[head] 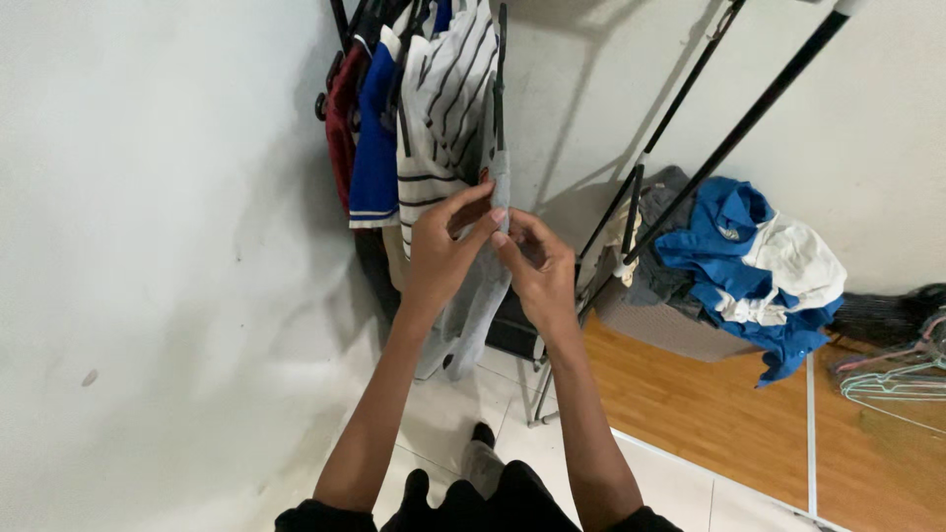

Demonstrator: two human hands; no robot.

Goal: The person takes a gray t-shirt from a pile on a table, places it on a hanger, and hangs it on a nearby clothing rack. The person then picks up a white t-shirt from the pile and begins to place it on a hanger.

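Head view: the left hand (pixel 440 251) and right hand (pixel 537 266) pinch their fingers closed on a thin, soft grey fabric garment (pixel 480 296). It hangs long and vertical from a black hanger (pixel 500 89), beside a striped white knit shirt (pixel 448 89).

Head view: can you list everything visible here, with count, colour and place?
grey garment: one, grey, hanging at centre, pinched by both hands
hanging clothes: several, red, blue, white with dark stripes, on the rack at top centre
rack poles: two, black, slanting at upper right
basket: one, grey-brown, on the wooden floor at right
clothes pile: one heap, blue, white, grey, on top of the basket
hangers: a few, pale green and pink, far right floor
left hand: one, on the garment
right hand: one, on the garment
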